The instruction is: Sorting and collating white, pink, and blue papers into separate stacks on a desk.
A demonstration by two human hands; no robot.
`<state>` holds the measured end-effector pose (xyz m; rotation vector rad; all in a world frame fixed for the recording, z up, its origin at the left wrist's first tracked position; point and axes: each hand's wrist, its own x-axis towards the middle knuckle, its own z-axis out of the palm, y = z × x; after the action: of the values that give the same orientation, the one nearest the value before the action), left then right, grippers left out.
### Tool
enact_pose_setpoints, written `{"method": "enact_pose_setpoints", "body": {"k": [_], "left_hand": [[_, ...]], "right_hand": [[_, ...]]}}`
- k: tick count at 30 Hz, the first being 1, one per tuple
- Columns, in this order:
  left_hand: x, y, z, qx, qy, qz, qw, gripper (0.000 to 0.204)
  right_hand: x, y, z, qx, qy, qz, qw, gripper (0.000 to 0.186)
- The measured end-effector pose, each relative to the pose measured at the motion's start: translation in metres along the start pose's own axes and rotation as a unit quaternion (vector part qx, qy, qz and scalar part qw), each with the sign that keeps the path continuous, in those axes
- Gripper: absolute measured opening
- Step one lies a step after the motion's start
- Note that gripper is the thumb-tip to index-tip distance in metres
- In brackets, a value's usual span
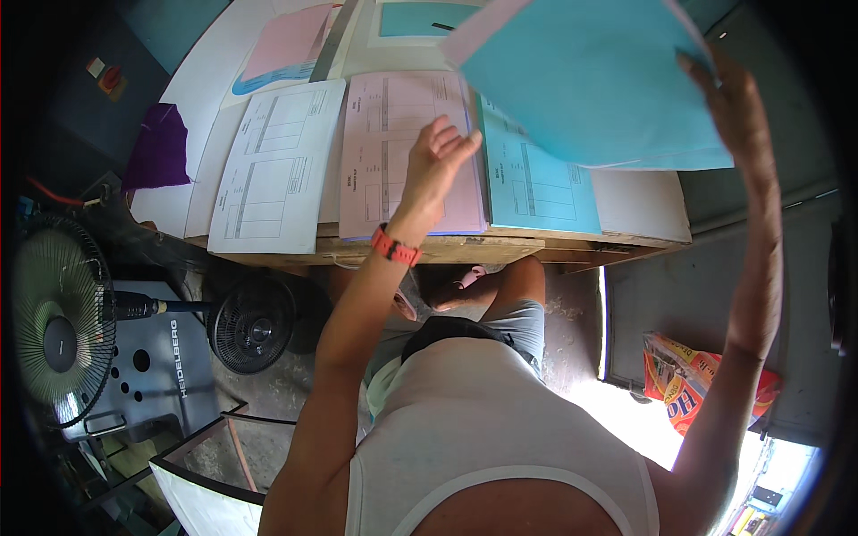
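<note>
My right hand (737, 112) is raised at the upper right and grips the edge of a large blue sheet (590, 80). A pink edge shows along that sheet's left corner, so at least one pink sheet seems held with it. Held up at a slant, the sheets partly cover the stack of printed blue forms (541, 183). Over the stack of printed pink forms (380, 170) is my left hand (433, 165), its fingers loosely bent and apart, with nothing in it. Left of the pink stack lies a stack of printed white forms (277, 170).
Pink and blue sheets (286, 45) lie at the table's far left, near a purple cloth (159, 147). Another blue sheet (420, 20) lies at the back. Two fans (61, 344) stand on the left. A red-orange bag (688, 380) is at the right.
</note>
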<state>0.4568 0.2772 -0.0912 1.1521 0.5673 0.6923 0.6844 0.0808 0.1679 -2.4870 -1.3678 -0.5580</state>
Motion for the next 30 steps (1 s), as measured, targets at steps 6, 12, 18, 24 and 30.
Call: {"method": "enact_pose_setpoints", "body": {"k": [6,12,18,24,30], "left_hand": [[0.043,0.020,-0.036,-0.107,-0.066,-0.020,0.992,0.051],[0.027,0.073,-0.091,-0.074,-0.016,0.044,0.996,0.010],[0.039,0.113,-0.119,0.064,-0.044,0.035,0.996,0.013],[0.086,0.056,-0.146,0.475,-0.020,-0.018,0.879,0.025],[0.064,0.051,-0.051,0.745,-0.033,0.160,0.647,0.023]], "right_hand": [[0.018,0.034,-0.040,0.353,-0.061,0.047,0.932,0.043],[-0.025,0.070,0.110,0.509,-0.200,0.171,0.820,0.043],[-0.063,0.031,0.172,0.650,-0.161,0.174,0.722,0.049],[-0.085,0.005,0.264,0.355,-0.124,0.181,0.909,0.047],[-0.092,-0.066,0.241,0.039,-0.100,0.119,0.987,0.047]]}}
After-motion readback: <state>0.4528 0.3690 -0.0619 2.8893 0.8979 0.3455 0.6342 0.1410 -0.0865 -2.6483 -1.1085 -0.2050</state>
